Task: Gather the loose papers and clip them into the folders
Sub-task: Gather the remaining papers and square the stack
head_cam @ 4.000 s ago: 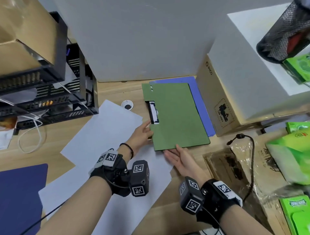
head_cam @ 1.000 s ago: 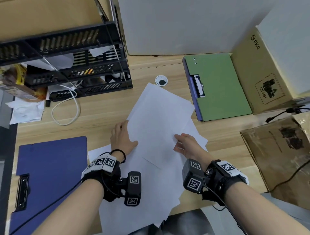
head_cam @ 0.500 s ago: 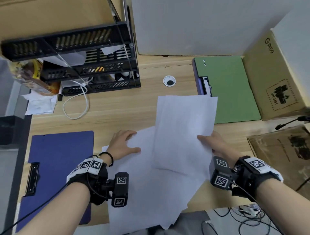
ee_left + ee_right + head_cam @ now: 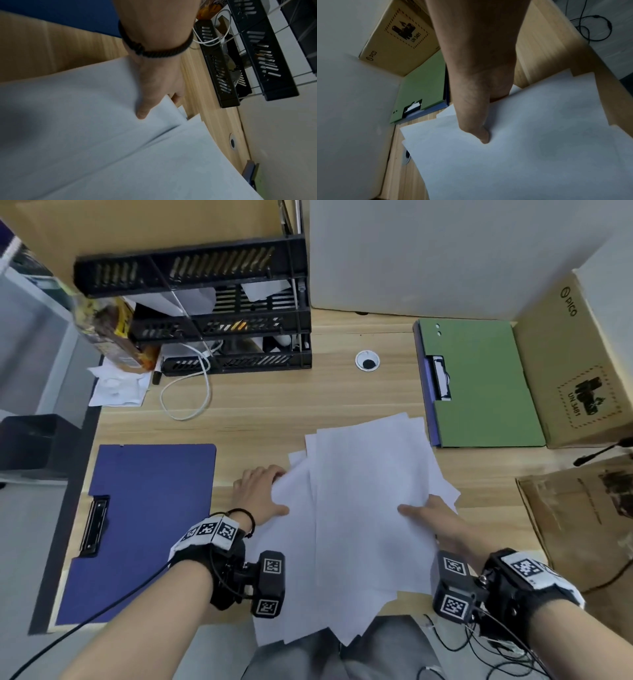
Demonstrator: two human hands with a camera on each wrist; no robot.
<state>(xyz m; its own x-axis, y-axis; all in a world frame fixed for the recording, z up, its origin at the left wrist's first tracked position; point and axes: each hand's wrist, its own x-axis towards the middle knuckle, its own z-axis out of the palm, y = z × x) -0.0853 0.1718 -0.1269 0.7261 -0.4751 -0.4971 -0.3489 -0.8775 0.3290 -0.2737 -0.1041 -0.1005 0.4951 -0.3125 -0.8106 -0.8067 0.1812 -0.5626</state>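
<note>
Several loose white papers (image 4: 359, 508) lie fanned in a rough stack on the wooden desk in front of me, hanging over its near edge. My left hand (image 4: 260, 494) holds the stack's left edge, thumb on top and fingers under the sheets (image 4: 142, 102). My right hand (image 4: 424, 515) pinches the right edge of the papers (image 4: 513, 142), thumb above, fingers beneath. A dark blue clip folder (image 4: 144, 525) lies at the left. A green folder (image 4: 479, 385) with a black clip rests on a blue folder at the back right.
A black stacked letter tray (image 4: 219, 313) stands at the back left with a white cable (image 4: 185, 395) looping out. A cable grommet (image 4: 367, 360) sits mid-desk. A cardboard box (image 4: 579, 364) flanks the green folder; brown packaging (image 4: 582, 525) lies at the right.
Both hands have drawn the scattered sheets together into a straighter stack. My right hand shifted left with its sheets onto the pile; the left hand now has its fingers under the left edge.
</note>
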